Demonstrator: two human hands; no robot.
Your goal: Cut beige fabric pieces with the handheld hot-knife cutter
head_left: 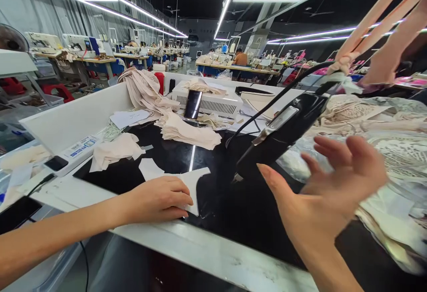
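Note:
My left hand (162, 199) rests palm down on a white cut piece (173, 178) with curved edges, fingers lying over it; whether it is fabric or card I cannot tell. The piece lies on a glossy black work surface (227, 207). My right hand (330, 190) is raised and slightly blurred, fingers spread, with nothing in it. Just left of this hand, a black handheld tool (278, 134) with a metal clip and small metal tip slants downward. A black cable runs from it, and peach fabric strips (363, 34) are knotted at its upper end.
Beige fabric pieces (191, 131) are stacked beyond my left hand, with another small pile (116, 150) farther left. A phone (193, 104) leans against a white vented box (210, 101). Lace and plastic bags (393, 150) crowd the right side. Sewing machines (80, 45) stand behind.

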